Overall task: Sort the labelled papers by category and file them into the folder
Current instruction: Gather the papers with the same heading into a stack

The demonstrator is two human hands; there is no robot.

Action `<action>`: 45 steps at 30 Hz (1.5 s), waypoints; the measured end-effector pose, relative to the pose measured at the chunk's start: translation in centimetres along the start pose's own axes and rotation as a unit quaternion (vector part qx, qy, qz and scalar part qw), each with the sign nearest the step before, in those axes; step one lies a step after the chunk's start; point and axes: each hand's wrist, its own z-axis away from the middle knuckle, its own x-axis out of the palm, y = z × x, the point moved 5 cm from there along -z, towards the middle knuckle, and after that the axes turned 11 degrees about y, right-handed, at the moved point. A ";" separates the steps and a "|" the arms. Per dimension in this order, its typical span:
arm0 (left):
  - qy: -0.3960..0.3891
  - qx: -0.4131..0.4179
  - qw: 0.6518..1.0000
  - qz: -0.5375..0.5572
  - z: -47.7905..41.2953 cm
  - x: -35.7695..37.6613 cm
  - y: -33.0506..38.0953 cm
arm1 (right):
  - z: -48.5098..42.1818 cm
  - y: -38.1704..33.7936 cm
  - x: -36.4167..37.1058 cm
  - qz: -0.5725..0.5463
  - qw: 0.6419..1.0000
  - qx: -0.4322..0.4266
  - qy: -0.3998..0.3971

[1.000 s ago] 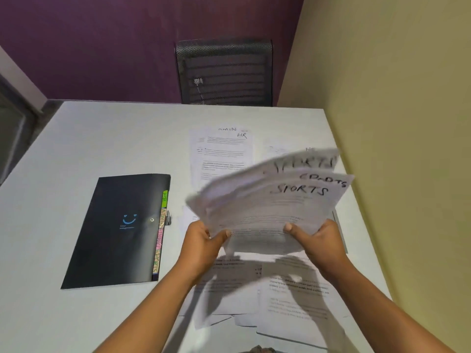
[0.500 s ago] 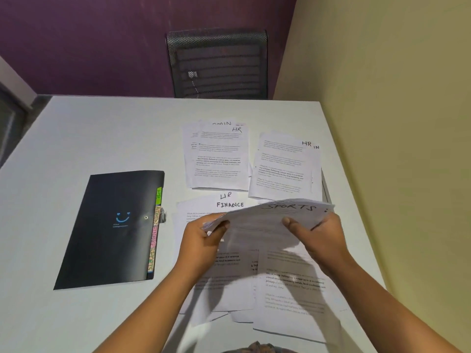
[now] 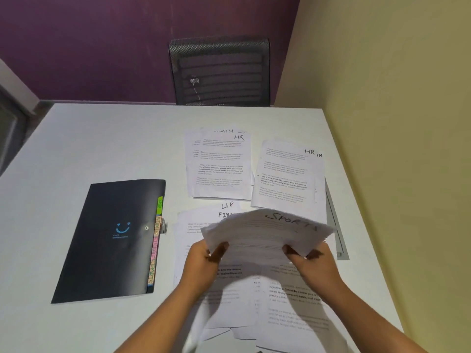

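Note:
A stack of white sheets marked SPORTS (image 3: 270, 231) is held just above the table. My left hand (image 3: 205, 261) grips its left edge and my right hand (image 3: 309, 263) grips its right edge. Under it lie loose printed papers (image 3: 293, 307), one headed FINANCE (image 3: 201, 220). Two piles marked HR lie farther back: one in the middle (image 3: 220, 165) and one to the right (image 3: 286, 174). The black folder (image 3: 112, 240) lies closed on the left, with coloured tabs reading HR, ADMIN, FINANCE and SPORTS along its right edge.
The white table (image 3: 89, 138) stands against a yellow wall on the right. A black mesh chair (image 3: 219, 72) is behind its far edge. A grey flat object (image 3: 336, 225) pokes out from under the right papers.
The SPORTS sheets were fanned and raised a second ago. Both hands have since lowered and squared them into one stack close above the table.

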 end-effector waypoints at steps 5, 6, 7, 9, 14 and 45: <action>-0.039 -0.046 0.998 -0.028 -0.8 0.9 -2.5 | -1.1 1.2 2.3 0.105 0.990 0.015 -0.097; -0.035 -0.051 0.998 -0.019 -1.0 0.8 -2.6 | -1.5 1.0 2.4 0.106 0.990 0.011 -0.089; -0.031 -0.057 0.998 -0.006 -1.4 0.8 -2.8 | -1.9 0.9 2.3 0.099 0.992 0.010 -0.078; -0.032 -0.081 0.996 0.028 -2.1 0.7 -3.1 | -2.4 0.7 2.1 0.085 0.994 0.010 -0.063; -0.047 -0.119 0.989 0.068 -3.9 1.0 -3.0 | -4.1 0.8 2.1 0.025 0.999 0.037 -0.011; 0.138 -0.201 0.931 -0.271 -25.9 0.6 -5.9 | -19.8 9.2 1.1 -0.041 0.963 0.249 0.099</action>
